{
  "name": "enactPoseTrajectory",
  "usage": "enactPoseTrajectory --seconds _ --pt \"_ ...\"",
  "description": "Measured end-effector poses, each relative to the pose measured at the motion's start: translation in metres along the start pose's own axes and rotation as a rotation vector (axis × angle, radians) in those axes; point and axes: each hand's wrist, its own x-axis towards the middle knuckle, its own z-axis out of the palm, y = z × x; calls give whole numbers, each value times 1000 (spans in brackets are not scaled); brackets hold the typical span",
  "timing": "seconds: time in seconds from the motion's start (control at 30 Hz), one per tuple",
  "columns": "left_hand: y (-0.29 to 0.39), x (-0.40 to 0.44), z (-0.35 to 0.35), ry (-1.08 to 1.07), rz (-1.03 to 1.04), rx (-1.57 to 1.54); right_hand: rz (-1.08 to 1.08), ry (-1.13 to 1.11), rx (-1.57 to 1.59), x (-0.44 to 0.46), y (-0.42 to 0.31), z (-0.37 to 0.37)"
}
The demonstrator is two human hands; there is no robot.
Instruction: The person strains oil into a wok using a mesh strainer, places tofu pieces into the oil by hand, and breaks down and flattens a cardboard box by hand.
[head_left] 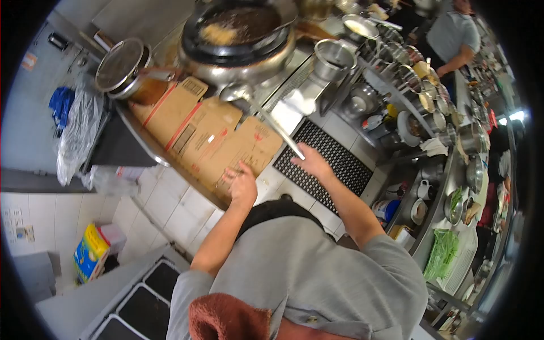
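Note:
My right hand [310, 161] is closed around the end of a long-handled metal ladle [277, 127]. The ladle's bowl rests at or hovers over the far edge of the flattened cardboard [195, 133]; I cannot tell which. My left hand [242, 184] holds nothing, its fingers loosely bent and apart, above the near end of the cardboard. Beyond the ladle, a large dark wok [249, 31] sits on a round metal burner, with a pale brownish heap of food [218, 34] at its left side.
Left of the wok stands a lidded pot [122, 65]. A deep metal pot [334, 59] is to its right. A black perforated mat [326, 164] lies on the tiled floor. Shelves at right carry several pans and a bag of greens [442, 252]. Another person [453, 39] stands far right.

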Motion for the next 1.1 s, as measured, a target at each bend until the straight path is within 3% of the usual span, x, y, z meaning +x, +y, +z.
enactPoseTrajectory --seconds 0.1,0.23,0.27,0.47,0.73,0.97,1.03,1.1 --pt "2 -4 -4 17 49 97 -127 24 49 -6 1 -8" --pt "2 -4 -2 39 25 136 -75 51 19 -28 -25 -45" --pt "2 -4 -1 33 21 180 -146 108 28 -34 -28 -58" --pt "7 -1 13 99 -51 154 -20 330 -233 -49 -12 -127" --pt "10 -1 11 114 -73 189 149 416 -477 -14 38 -122" --pt "9 -11 2 156 -74 52 138 327 -508 9 87 -113" --pt "10 -11 -2 112 -120 37 138 371 -417 17 99 -108" --pt "10 -7 -3 105 -72 78 -13 526 -582 7 67 -104"
